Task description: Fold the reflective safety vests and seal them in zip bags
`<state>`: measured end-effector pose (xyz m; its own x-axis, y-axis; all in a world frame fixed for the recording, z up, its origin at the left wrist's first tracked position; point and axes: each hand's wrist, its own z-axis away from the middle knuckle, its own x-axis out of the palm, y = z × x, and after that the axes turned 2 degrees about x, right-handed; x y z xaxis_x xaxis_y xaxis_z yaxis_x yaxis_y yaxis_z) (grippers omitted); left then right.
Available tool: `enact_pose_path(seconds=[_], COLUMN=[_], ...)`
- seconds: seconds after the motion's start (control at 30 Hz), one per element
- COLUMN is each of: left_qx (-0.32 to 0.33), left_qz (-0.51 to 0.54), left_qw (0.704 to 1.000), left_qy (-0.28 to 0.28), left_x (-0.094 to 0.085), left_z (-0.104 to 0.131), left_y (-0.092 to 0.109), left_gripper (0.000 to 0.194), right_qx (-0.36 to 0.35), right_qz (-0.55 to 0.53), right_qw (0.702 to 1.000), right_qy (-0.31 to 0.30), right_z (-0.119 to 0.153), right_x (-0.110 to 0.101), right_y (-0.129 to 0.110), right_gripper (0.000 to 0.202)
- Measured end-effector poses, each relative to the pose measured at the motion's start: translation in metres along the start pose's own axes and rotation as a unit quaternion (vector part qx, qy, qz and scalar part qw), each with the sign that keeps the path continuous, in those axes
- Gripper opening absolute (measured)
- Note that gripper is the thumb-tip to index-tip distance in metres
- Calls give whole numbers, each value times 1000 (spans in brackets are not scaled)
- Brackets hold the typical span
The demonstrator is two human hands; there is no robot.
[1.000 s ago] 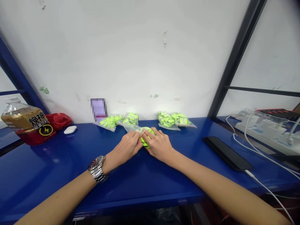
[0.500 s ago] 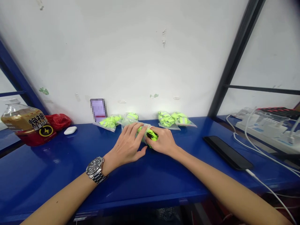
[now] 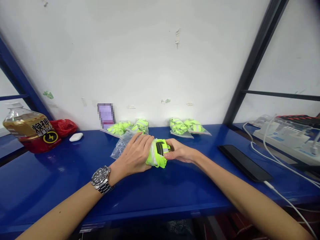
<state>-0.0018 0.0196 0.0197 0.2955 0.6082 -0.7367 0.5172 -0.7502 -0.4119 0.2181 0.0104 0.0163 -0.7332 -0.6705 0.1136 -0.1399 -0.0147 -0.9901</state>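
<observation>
A rolled neon-yellow reflective strap bundle with a black buckle sits between my hands above the blue desk. My left hand, with a metal watch on its wrist, is wrapped over the bundle's left side. A clear plastic bag spreads out from under that hand; part of the bundle looks covered by its film. My right hand grips the bundle's right end, thumb in front by the buckle and the other fingers mostly hidden behind.
Bagged neon-yellow bundles lie along the wall, a left pair and a right pair. At left stand a drink bottle, a red plastic bag and a white earbud case. A cabled phone and power strips are at right.
The bundle has turned so its buckle end now faces me, showing more of it. My right hand has shifted right to its end, and the clear bag now shows left of my left hand.
</observation>
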Motion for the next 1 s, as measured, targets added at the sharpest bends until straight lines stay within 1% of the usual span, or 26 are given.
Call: enact_pose_path(seconds=[0.07, 0.23, 0.3, 0.43, 0.5, 0.6, 0.67, 0.77, 0.8, 0.83, 0.87, 0.9, 0.93, 1.0], left_qx=[5, -8, -10, -10, -15, -16, -12, -10, -13, -18, -24, -30, -35, -44], left_qz=[1, 6, 1, -15, -19, -20, -7, 38, 52, 61, 66, 67, 69, 70], left_qw=[1000, 1000, 1000, 999, 999, 999, 999, 999, 998, 997, 997, 997, 997, 996], left_qy=[-2, -14, -22, -33, -35, -35, -31, -31, -32, -30, -26, -20, -16, -16], left_x=[1, 1, -1, -3, -3, -3, -3, -2, 0, 1, 2, 3, 4, 3], left_z=[0, -1, -2, -3, -4, -5, -7, -11, -12, -12, -12, -11, -10, -7], left_y=[2, 6, 7, 9, 10, 12, 16, 23, 24, 25, 25, 23, 20, 11], left_gripper=[66, 67, 65, 61, 58, 57, 56, 54, 55, 57, 61, 67, 74, 85], right_qx=[-10, -51, -71, -92, -95, -94, -89, -73, -67, -60, -54, -50, -46, -37], right_qz=[0, 33, 49, 102, 155, 248, 306, 385, 402, 412, 414, 407, 384, 290], right_qw=[1000, 996, 992, 975, 959, 924, 894, 839, 826, 819, 821, 833, 855, 921], right_qy=[4, 59, 89, 174, 217, 275, 315, 378, 390, 394, 389, 373, 346, 257], right_z=[-2, -10, -13, -16, -17, -18, -18, -19, -19, -19, -20, -20, -20, -18], right_x=[0, 7, 11, 18, 21, 27, 32, 39, 39, 39, 37, 34, 31, 22], right_y=[4, 20, 24, 30, 30, 29, 27, 24, 23, 22, 21, 20, 18, 15], right_gripper=[50, 53, 50, 45, 40, 31, 26, 22, 22, 21, 22, 23, 24, 26])
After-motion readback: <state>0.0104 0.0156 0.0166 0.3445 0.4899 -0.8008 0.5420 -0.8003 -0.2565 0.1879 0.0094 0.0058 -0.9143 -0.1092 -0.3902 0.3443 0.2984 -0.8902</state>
